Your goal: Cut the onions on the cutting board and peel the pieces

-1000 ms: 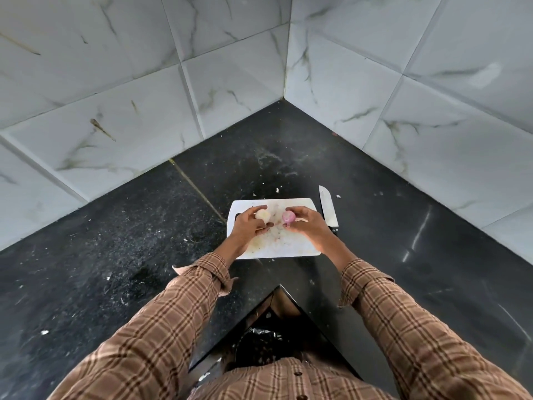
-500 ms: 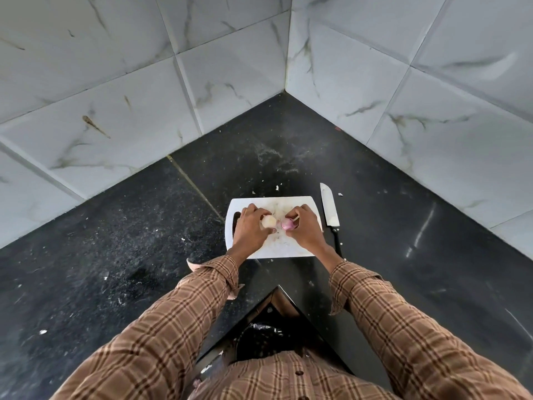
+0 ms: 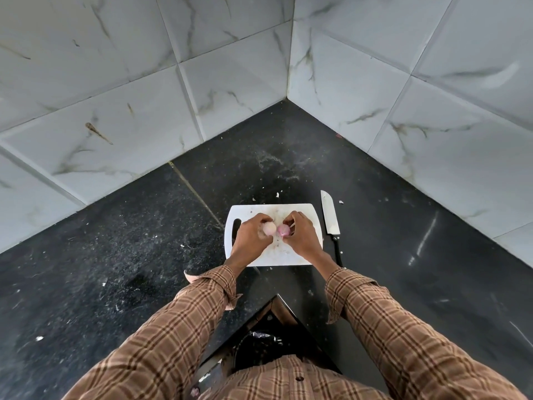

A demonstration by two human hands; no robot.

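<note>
A white cutting board (image 3: 305,215) lies on the black counter in the corner. Over its middle, my left hand (image 3: 251,241) grips a pale, whitish onion piece (image 3: 269,228). My right hand (image 3: 301,236) holds a pink onion piece (image 3: 282,230) in curled fingers, right beside the pale one. The two pieces almost touch. Both hands hide most of each piece. Small bits of skin lie scattered on the board.
A knife (image 3: 330,219) with a black handle lies on the counter just right of the board, blade pointing away. Marble-tiled walls close the corner behind. A bin with a dark liner (image 3: 259,346) sits below the counter edge near my body.
Both hands have drawn closer together over the board, bringing the two onion pieces side by side. The knife has not moved.
</note>
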